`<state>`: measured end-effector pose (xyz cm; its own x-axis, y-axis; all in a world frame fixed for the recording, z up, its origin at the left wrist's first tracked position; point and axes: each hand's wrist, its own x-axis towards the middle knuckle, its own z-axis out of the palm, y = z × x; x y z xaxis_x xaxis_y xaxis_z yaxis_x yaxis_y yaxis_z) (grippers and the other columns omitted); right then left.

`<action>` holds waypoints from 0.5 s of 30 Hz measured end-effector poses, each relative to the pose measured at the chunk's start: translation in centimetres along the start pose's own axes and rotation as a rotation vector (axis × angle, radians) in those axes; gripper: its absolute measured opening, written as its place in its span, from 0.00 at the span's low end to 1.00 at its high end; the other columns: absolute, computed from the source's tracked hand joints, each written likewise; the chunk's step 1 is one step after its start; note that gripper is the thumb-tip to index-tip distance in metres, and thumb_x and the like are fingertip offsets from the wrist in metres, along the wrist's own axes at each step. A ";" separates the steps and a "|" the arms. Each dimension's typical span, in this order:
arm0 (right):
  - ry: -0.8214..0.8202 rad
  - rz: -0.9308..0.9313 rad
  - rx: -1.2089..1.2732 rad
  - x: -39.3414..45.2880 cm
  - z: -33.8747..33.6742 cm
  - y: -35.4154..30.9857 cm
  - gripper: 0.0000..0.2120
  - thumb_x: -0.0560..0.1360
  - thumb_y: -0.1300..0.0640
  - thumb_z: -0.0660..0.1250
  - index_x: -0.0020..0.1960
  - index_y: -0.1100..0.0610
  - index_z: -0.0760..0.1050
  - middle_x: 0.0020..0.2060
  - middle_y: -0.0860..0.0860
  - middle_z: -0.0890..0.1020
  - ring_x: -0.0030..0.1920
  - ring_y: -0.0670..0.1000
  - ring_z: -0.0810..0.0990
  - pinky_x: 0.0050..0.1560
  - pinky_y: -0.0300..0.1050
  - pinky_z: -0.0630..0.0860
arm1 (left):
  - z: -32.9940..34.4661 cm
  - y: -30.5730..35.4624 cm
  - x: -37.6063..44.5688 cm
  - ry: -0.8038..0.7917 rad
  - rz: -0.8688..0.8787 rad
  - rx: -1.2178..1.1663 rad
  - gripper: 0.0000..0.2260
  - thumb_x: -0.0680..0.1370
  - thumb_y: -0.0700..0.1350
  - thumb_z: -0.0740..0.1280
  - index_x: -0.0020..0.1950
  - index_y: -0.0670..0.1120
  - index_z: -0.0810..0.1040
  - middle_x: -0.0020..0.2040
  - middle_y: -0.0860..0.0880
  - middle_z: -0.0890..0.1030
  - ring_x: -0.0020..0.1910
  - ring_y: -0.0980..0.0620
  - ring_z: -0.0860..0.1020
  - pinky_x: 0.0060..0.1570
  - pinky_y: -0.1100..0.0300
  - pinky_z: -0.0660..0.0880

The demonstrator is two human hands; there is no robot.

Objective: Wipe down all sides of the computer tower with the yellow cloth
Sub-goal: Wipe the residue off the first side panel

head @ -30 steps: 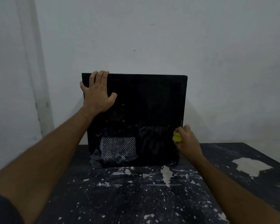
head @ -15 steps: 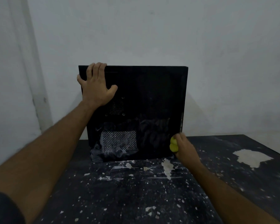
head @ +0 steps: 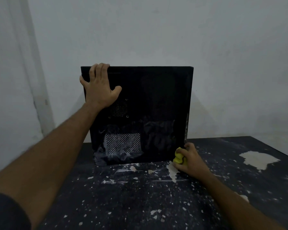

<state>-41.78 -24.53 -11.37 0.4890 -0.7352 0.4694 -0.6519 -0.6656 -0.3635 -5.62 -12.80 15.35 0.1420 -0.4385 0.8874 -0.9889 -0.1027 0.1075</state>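
bench (head: 140, 205): dark top, chipped paint and white flecks all over, fills lower half of frame; big pale bare patch at right edge. Rough surface, probably sheds flakes onto a cloth that drags over it.
computer tower (head: 156, 97): black case, upright on the bench, centre of frame, side panel facing the camera, back against a pale wall. Stiff sheet-metal box, looks fairly heavy and steady, but tall and narrow, so likely to tip or slide if pushed low with no brace. Best hold: top edge or upper corners, flat palm on panel. Avoid pressing hard on the mesh vent (head: 123, 143) at lower left of the panel, thin perforated metal, could catch the cloth. Dusty grey smears across lower panel, upper part looks darker.
left hand (head: 99, 87): upper left corner of the tower, palm flat on panel, fingertips hooked over top edge, thumb spread. Grip is a brace, not a clench; steadies the case.
right hand (head: 190, 161): lower right corner of the tower, down at bench level, grip clenched around the cloth.
yellow cloth (head: 179, 158): balled up small in the right hand, touching or just beside the tower's bottom right edge, cannot tell which. Soft, light, squashes easily; wadded like this only a small face wipes, opening it out would likely cover more.
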 end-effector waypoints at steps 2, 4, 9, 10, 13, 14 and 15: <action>0.005 0.064 0.015 -0.5 0.3 -0.2 0.23 0.74 0.41 0.73 0.65 0.49 0.76 0.68 0.53 0.61 0.65 0.55 0.65 0.65 0.55 0.73 | 0.0 0.0 0.0 0.000 0.000 -0.004 0.35 0.72 0.61 0.61 0.76 0.48 0.61 0.75 0.49 0.63 0.78 0.45 0.58 0.69 0.26 0.53; 0.015 0.125 -0.008 -1.0 0.9 -0.4 0.21 0.77 0.40 0.70 0.67 0.45 0.73 0.67 0.55 0.64 0.63 0.58 0.70 0.63 0.57 0.75 | -0.1 0.0 0.0 -0.002 0.000 -0.010 0.35 0.72 0.61 0.60 0.77 0.48 0.61 0.75 0.49 0.63 0.78 0.45 0.58 0.69 0.26 0.53; -0.018 0.104 -0.079 0.2 0.6 -1.9 0.16 0.80 0.52 0.68 0.67 0.52 0.75 0.59 0.56 0.71 0.49 0.59 0.78 0.49 0.48 0.76 | -0.4 0.1 0.1 -0.019 -0.004 -0.008 0.36 0.72 0.61 0.60 0.77 0.47 0.61 0.75 0.49 0.63 0.78 0.45 0.58 0.69 0.25 0.54; -0.005 0.074 -0.085 0.7 0.1 -2.0 0.15 0.80 0.54 0.69 0.66 0.53 0.76 0.58 0.56 0.72 0.49 0.59 0.78 0.49 0.48 0.76 | -0.4 0.1 0.0 -0.020 -0.005 -0.004 0.36 0.72 0.61 0.60 0.77 0.48 0.61 0.75 0.49 0.63 0.78 0.45 0.58 0.69 0.25 0.54; 0.102 0.099 -0.007 0.7 -0.2 -1.8 0.14 0.80 0.55 0.69 0.65 0.55 0.77 0.56 0.55 0.72 0.48 0.57 0.78 0.48 0.46 0.75 | -0.4 0.0 0.0 -0.019 -0.008 -0.004 0.36 0.72 0.61 0.60 0.77 0.48 0.61 0.75 0.49 0.63 0.78 0.45 0.58 0.69 0.25 0.54; 0.105 0.108 -0.005 0.2 0.2 -1.8 0.14 0.80 0.55 0.69 0.65 0.56 0.77 0.56 0.55 0.73 0.48 0.57 0.78 0.48 0.45 0.74 | -0.4 0.1 -0.1 -0.019 -0.006 -0.006 0.36 0.72 0.61 0.60 0.77 0.47 0.61 0.75 0.49 0.64 0.78 0.45 0.58 0.69 0.26 0.54; 0.070 0.102 -0.027 -0.1 0.4 -1.9 0.14 0.80 0.55 0.69 0.65 0.57 0.78 0.56 0.56 0.73 0.48 0.57 0.78 0.49 0.45 0.74 | -0.4 0.1 -0.1 -0.016 -0.002 -0.005 0.36 0.72 0.61 0.60 0.77 0.47 0.61 0.75 0.49 0.64 0.78 0.45 0.58 0.69 0.26 0.54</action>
<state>-40.31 -23.26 -11.07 0.3781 -0.7875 0.4868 -0.7121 -0.5834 -0.3907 -5.71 -12.41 15.48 0.1447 -0.4524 0.8800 -0.9888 -0.0994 0.1115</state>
